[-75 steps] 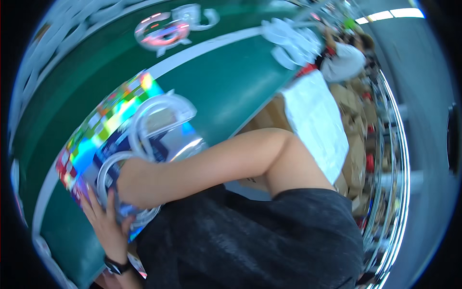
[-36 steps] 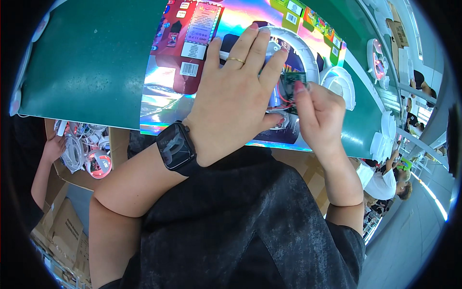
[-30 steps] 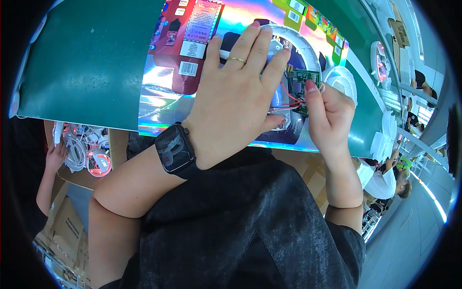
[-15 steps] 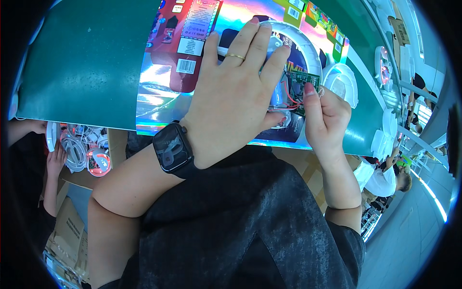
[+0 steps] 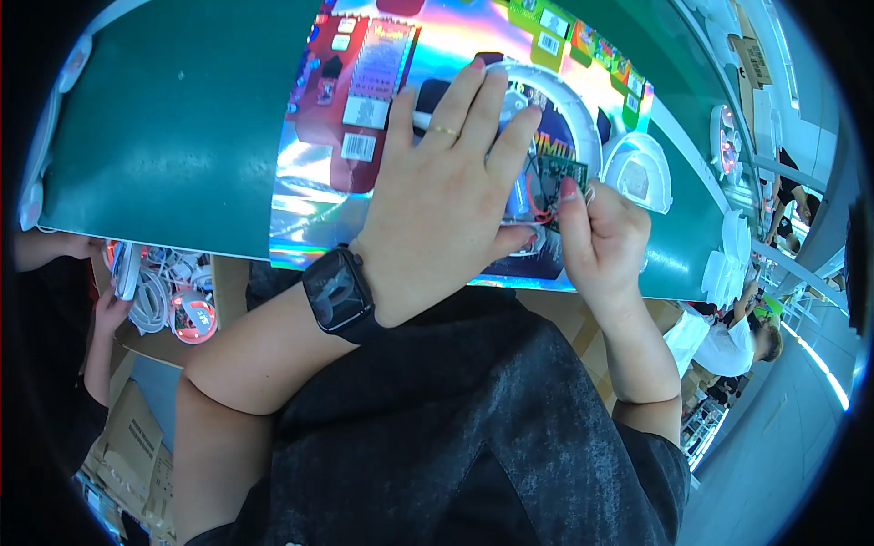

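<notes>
My left hand [image 5: 446, 187] lies with its fingers spread over a white round plastic housing [image 5: 581, 114], covering much of it. My right hand [image 5: 603, 238] pinches the lower edge of a green circuit board [image 5: 563, 169] between thumb and bent fingers, at the housing's right side. Red wires [image 5: 541, 215] run from the board toward a blue cylinder [image 5: 517, 198] inside the housing, partly under my left hand. Beneath the housing is a shiny, colourful printed sheet [image 5: 300, 211]. A white curved plastic shell [image 5: 648, 173] rests just right of the housing.
The green table [image 5: 155, 136] extends left and right. A lit round device [image 5: 725, 138] stands at the far right, near stacked white shells [image 5: 728, 264]. At lower left, another person's hands [image 5: 109, 291] work over a box of cables and lit devices [image 5: 182, 305].
My right hand, still pinching the board, has shifted slightly left and down. The view has shifted a little. At the left, the other person's hands have turned a white part.
</notes>
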